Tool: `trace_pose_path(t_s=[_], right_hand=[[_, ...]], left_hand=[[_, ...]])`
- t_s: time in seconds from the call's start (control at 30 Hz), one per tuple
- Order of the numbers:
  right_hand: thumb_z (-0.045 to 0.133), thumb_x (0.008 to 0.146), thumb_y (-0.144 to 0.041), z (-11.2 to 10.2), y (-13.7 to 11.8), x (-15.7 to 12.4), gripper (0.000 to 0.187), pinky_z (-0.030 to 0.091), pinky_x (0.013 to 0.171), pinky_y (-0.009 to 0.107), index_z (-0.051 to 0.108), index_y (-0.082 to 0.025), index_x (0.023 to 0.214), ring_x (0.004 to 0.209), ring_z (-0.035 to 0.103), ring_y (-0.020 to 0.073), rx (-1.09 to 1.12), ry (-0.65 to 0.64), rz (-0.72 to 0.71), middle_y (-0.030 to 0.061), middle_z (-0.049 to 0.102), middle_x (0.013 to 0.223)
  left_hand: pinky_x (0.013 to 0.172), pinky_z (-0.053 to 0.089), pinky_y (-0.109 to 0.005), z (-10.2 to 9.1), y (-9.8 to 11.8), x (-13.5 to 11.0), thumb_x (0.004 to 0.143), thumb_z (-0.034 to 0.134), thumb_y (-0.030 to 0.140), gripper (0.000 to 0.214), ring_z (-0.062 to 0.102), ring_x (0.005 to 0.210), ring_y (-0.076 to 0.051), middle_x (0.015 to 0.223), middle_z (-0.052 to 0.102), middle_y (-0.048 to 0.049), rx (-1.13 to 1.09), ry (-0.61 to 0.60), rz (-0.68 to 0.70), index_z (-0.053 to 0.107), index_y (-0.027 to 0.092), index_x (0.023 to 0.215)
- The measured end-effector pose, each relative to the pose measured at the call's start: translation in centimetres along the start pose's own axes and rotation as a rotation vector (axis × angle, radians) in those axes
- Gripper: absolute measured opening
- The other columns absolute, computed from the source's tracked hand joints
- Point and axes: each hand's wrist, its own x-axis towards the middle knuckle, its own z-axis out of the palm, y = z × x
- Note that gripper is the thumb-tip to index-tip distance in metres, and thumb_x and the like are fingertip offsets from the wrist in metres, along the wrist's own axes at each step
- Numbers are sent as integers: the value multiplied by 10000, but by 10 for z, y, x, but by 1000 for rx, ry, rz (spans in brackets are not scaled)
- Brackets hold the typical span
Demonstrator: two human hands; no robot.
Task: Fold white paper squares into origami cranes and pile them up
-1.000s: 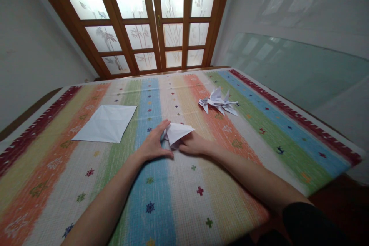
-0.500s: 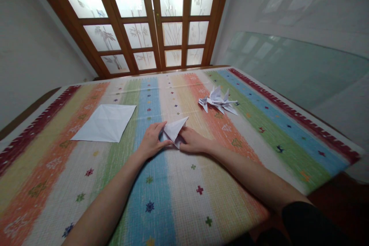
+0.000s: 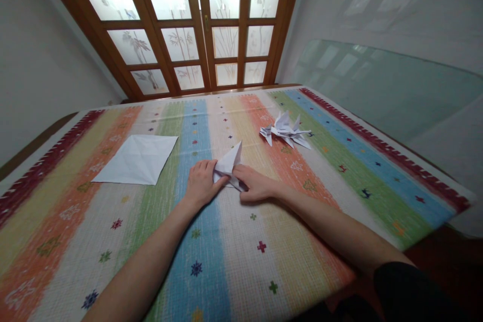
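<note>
A partly folded sheet of white paper is between my hands at the middle of the table, one pointed flap standing up and away from me. My left hand grips its left side, the thumb pressing across the near part. On the right side, my right hand pinches a layer, with some fingers hidden behind the raised flap. The lower folds are partly covered by my fingers.
A flat, creased white paper sheet lies to the left. Several folded paper cranes are heaped at the right. A striped cloth covers the table; wooden glazed doors stand beyond its far edge.
The raised flap has tilted further upright and opened a little. My left thumb has moved onto the paper, and my right hand has shifted slightly right.
</note>
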Motion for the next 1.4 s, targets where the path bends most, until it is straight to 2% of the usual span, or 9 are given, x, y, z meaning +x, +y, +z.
trace_pose_path(t_s=[0.17,0.27,0.37,0.6,0.9,1.07,1.2,1.33,1.4], right_hand=[[559,862,-240,0,-6,-5,308,450,904,415,573,-144,1154,1010,556,243,-40,31,-18,134,621,1118],[527,898,-221,3,-8,-5,273,438,931,424,581,-129,1149,1050,545,246,-95,55,-33,145,617,1150],[509,919,-223,3,-10,-5,214,449,914,424,612,-117,1073,1017,556,243,-124,40,-10,148,631,1098],[525,901,-173,-3,-10,-25,201,463,929,393,633,-151,1068,1015,592,210,-15,63,-23,112,663,1082],[532,876,-143,-1,-7,-46,287,497,908,397,625,-157,1147,1020,632,213,11,180,72,118,692,1088],[504,917,-171,1,-7,-45,229,496,906,400,688,-158,1052,984,637,210,-62,171,-31,116,704,1047],[490,921,-174,4,-5,-46,244,497,895,412,699,-162,1048,995,634,220,-156,170,-71,122,701,1060],[490,912,-175,4,-5,-45,249,501,881,417,699,-163,1047,987,632,228,-204,158,-93,120,700,1057],[493,908,-180,4,-5,-45,243,502,879,410,703,-169,1032,976,633,224,-208,160,-90,110,703,1049]], left_hand=[[1017,396,-515,-3,-3,-2,825,635,523,739,461,1266,-342,1423,437,-191,-134,128,177,353,198,1427],[1080,345,-512,-11,0,-3,851,643,425,535,317,1398,-336,1558,260,-126,-159,150,392,480,292,1343],[1108,315,-528,-20,4,-2,874,622,332,281,265,1429,-325,1553,300,-60,-121,87,496,629,311,1154],[1099,344,-540,-26,16,6,912,549,257,157,415,1332,-299,1347,564,-70,6,9,490,686,224,842],[971,439,-561,-21,35,14,851,534,117,190,532,1181,-359,1166,636,-167,153,-26,400,703,153,771],[910,488,-523,-16,30,11,858,555,164,132,580,1107,-326,1225,613,-160,111,-31,353,687,167,874],[923,494,-489,-8,23,8,856,548,141,383,578,1141,-306,1393,500,-147,17,-12,312,581,223,1228],[1000,449,-504,3,13,11,791,646,160,843,475,1294,-325,1560,263,-166,-130,83,232,203,282,1498],[1007,445,-505,7,8,14,764,681,207,977,482,1288,-318,1543,293,-182,-238,106,144,71,274,1524]])
